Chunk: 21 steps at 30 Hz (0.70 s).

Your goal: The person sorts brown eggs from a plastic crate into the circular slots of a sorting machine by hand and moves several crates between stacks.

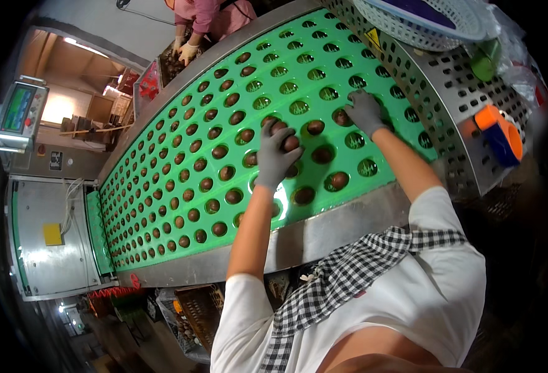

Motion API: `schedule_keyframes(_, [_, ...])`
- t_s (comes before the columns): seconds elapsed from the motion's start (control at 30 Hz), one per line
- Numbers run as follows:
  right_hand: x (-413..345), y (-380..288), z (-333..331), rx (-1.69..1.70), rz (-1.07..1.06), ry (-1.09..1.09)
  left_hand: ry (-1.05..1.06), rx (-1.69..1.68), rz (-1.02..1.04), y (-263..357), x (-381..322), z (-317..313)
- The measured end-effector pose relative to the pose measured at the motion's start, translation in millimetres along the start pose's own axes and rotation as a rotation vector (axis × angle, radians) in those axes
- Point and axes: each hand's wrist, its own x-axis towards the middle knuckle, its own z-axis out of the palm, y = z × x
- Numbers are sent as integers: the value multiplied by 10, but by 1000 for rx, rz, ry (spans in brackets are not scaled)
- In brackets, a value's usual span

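A green belt (292, 140) with rows of oval pockets runs before me, many of them holding dark brown, egg-shaped items (220, 150). My left hand (275, 156), in a grey glove, is closed around at least two such items (291, 143) above the middle of the belt. To the right, my right hand (366, 111), also gloved in grey, is over the belt with its fingers slightly bent and apart. No item shows in it, though its palm side is hidden. Beside its thumb, another brown item (342, 117) lies in a pocket. Several pockets beyond both hands show no item.
A steel rail (339, 233) edges the belt on my side. At right, a perforated metal guard (423, 88) carries a white plastic basket (423, 28) and an orange tape roll (507, 133). Across the belt, a co-worker's gloved hands (185, 50) reach into a container. A control panel (18, 109) stands left.
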Motion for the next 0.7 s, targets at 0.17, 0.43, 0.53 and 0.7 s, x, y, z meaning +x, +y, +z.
schedule_keyframes(0.17, [-107, 64, 15, 231, -63, -95, -273, 101, -129, -417, 799, 537])
schedule_keyframes(0.43, [393, -208, -54, 494, -64, 1, -127, 553, -321, -1043, 1323, 321])
schedule_keyframes(0.53, [675, -724, 279, 554, -185, 72, -69, 566, -285, -1402, 1140, 276])
schedule_keyframes(0.7, [940, -867, 934, 118, -464, -204, 195, 39, -258, -1115, 260, -102])
